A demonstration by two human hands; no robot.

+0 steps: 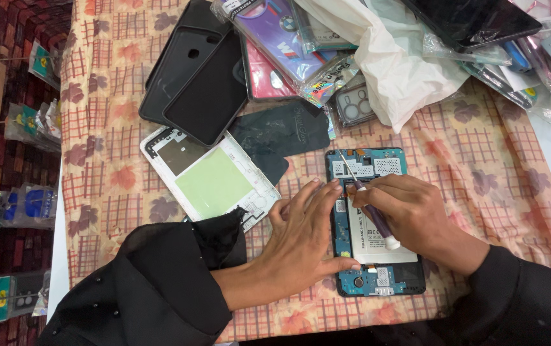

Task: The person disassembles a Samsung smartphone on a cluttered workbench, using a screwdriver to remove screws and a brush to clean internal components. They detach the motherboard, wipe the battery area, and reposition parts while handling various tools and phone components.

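Right hand (416,214) grips screwdriver (368,198) — seemingly over opened phone (378,282).

Opened phone (378,224) lies on the tablecloth (480,166), near edge, right of centre; left hand (304,234) rests flat at its left side, right hand (416,214) on top, holding a screwdriver (368,202) over the upper part. Detached back cover (208,179) lies to the left, a sleeve touching its near corner. Behind: stacked phone cases (195,77) left, packaged cases (294,41) centre, crumpled bag (397,64) right.

clear-wrapped purple phone case (286,40) top centre, hanging packets (20,206) far left
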